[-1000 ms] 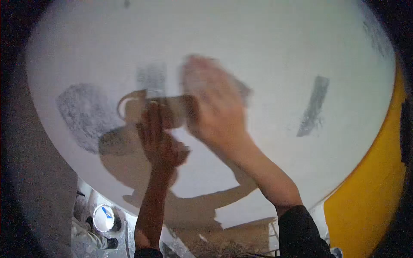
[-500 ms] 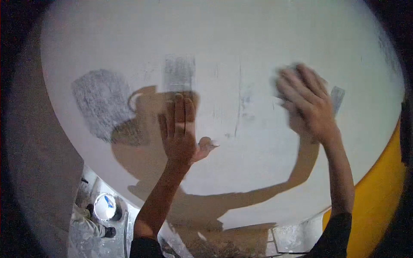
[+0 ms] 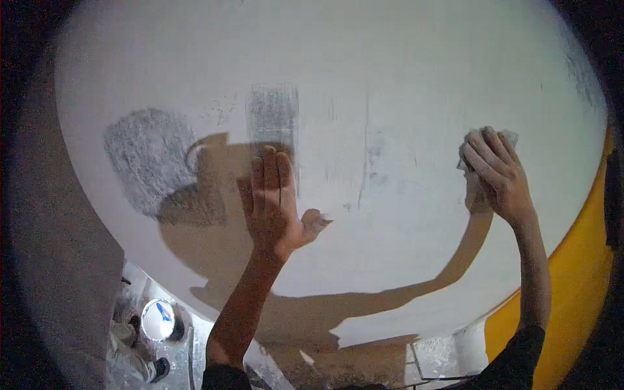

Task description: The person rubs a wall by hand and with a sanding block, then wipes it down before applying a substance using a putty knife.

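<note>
Right hand (image 3: 499, 177) clamps sanding pad (image 3: 504, 139) flat vs. white wall (image 3: 403, 78), pad under fingertips (mostly hidden). Left hand (image 3: 276, 205) open, palm pressed on wall beside grey patch (image 3: 273, 117).

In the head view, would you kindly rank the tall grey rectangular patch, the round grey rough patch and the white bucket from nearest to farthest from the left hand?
From the left hand, flat on the white wall:
1. Tall grey rectangular patch, just above the fingertips.
2. Round grey rough patch, out to the left on the wall.
3. White bucket, down on the floor at lower left.
</note>
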Available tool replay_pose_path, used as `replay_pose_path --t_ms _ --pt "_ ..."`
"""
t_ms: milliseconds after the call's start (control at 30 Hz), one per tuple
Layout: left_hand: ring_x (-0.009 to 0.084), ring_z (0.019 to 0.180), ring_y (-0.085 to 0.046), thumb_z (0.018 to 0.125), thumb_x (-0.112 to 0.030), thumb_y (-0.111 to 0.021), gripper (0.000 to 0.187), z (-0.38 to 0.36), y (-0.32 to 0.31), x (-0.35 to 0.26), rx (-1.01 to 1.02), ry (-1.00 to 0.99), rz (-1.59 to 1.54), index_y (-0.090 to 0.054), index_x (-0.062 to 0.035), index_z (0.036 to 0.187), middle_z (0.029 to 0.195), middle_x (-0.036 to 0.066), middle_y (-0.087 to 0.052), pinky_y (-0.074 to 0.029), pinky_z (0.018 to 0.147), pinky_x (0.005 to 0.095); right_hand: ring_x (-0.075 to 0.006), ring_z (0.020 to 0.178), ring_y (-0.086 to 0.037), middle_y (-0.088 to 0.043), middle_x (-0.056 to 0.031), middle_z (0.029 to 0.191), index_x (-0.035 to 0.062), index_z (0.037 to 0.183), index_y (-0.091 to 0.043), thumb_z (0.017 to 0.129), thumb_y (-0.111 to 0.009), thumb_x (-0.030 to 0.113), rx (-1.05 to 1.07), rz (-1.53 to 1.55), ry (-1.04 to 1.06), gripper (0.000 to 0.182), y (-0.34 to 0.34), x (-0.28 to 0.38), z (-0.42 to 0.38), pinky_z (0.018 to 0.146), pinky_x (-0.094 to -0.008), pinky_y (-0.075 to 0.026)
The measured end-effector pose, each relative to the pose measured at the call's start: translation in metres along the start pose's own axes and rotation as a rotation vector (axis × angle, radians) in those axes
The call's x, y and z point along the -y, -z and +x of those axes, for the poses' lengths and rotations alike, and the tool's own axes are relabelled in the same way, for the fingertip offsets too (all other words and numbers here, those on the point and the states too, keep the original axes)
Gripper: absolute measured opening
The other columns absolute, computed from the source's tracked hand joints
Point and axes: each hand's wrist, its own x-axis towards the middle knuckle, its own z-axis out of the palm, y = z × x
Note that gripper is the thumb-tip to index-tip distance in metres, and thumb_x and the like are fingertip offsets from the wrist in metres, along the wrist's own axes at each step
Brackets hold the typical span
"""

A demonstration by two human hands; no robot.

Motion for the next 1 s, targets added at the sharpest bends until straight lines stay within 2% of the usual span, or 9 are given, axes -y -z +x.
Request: replay_pose_path --t_ms 167,300,367,500,567,733,867,933,1000 --pt "0.0424 0.133 -0.022 0.068 -0.069 -0.056 0.109 0.007 0.005 0.003 -0.01 -0.013 -0.102 -0.019 0.0044 0.14 0.143 0.027 -0.022 -0.012 0.106 0.0572 -0.029 0.124 -0.043 -0.049 -0.0041 0.132 0.0168 0.125 -0.053 0.074 -0.06 0.011 -0.145 0.092 0.014 0.052 -0.003 0.034 0.045 0.102 -0.0495 -0.033" --pt "0.0444 0.133 -0.02 0.067 -0.075 -0.051 0.116 -0.004 -0.019 0.014 -0.14 -0.096 0.017 -0.013 0.0063 0.14 0.142 0.03 -0.021 -0.012 0.107 0.0563 -0.0261 0.115 -0.05 -0.055 -0.01 0.121 0.0084 0.105 -0.062 0.075 -0.054 0.015 -0.375 0.449 0.276 0.032 -0.029 0.121 0.128 0.096 -0.0352 -0.042" --pt "0.0452 0.133 -0.019 0.069 -0.08 -0.04 0.117 -0.002 -0.024 0.016 -0.391 -0.069 -0.132 -0.009 0.0084 0.14 0.142 0.032 -0.019 -0.011 0.107 0.0554 -0.0256 0.116 -0.049 -0.054 -0.0096 0.124 0.0088 0.103 -0.064 0.075 -0.054 0.016 -0.33 0.507 0.234 0.03 -0.021 0.128 0.12 0.096 -0.0348 -0.042" --pt "0.0459 0.133 -0.019 0.074 -0.08 -0.027 0.113 0.002 -0.016 0.022 -0.355 -0.1 -0.123 -0.009 0.0099 0.139 0.142 0.032 -0.018 -0.011 0.107 0.0555 -0.02 0.123 -0.044 -0.05 -0.0018 0.13 0.0139 0.113 -0.06 0.074 -0.059 0.015 -0.212 0.482 0.239 0.039 -0.02 0.092 0.069 0.102 -0.0391 -0.035" --pt "0.0458 0.132 -0.02 0.075 -0.08 -0.018 0.111 0.003 -0.019 0.017 -0.367 -0.089 -0.085 -0.009 0.0098 0.139 0.143 0.031 -0.018 -0.011 0.107 0.0545 -0.018 0.124 -0.043 -0.048 0.0022 0.133 0.0194 0.123 -0.054 0.074 -0.062 0.014 0.03 0.309 0.132 0.05 -0.008 0.049 0.018 0.104 -0.0411 -0.033" --pt "0.0449 0.133 -0.019 0.073 -0.082 -0.019 0.113 0.003 -0.018 0.011 -0.311 -0.028 -0.079 -0.009 0.0097 0.139 0.143 0.03 -0.019 -0.011 0.107 0.0555 -0.0222 0.125 -0.042 -0.048 0.0022 0.134 0.0225 0.126 -0.052 0.068 -0.066 0.017 0.116 0.115 0.052 0.06 -0.014 0.022 -0.021 0.103 -0.042 -0.033" --pt "0.0451 0.133 -0.018 0.071 -0.084 -0.019 0.116 0.002 -0.017 0.009 -0.292 0.015 -0.12 -0.008 0.0095 0.139 0.143 0.031 -0.018 -0.01 0.107 0.0563 -0.0267 0.119 -0.047 -0.051 -0.0027 0.13 0.0149 0.123 -0.054 0.07 -0.061 0.015 -0.14 0.363 0.24 0.053 -0.026 0.084 0.05 0.101 -0.042 -0.037" --pt "0.0454 0.133 -0.018 0.07 -0.085 -0.019 0.118 0.0 -0.022 0.014 -0.343 -0.016 -0.21 -0.007 0.0093 0.14 0.143 0.031 -0.017 -0.01 0.106 0.0565 -0.0255 0.114 -0.05 -0.059 -0.0099 0.115 0.0084 0.103 -0.064 0.074 -0.055 0.016 -0.199 0.446 0.241 0.031 -0.037 0.129 0.094 0.1 -0.0358 -0.039" --pt "0.0456 0.133 -0.017 0.068 -0.086 -0.019 0.12 -0.003 -0.022 0.019 -0.398 -0.039 -0.29 -0.005 0.0091 0.14 0.143 0.031 -0.016 -0.01 0.106 0.0567 -0.0258 0.114 -0.051 -0.059 -0.0102 0.113 0.0076 0.099 -0.064 0.074 -0.055 0.017 -0.282 0.451 0.259 0.028 -0.039 0.144 0.103 0.1 -0.0358 -0.038"
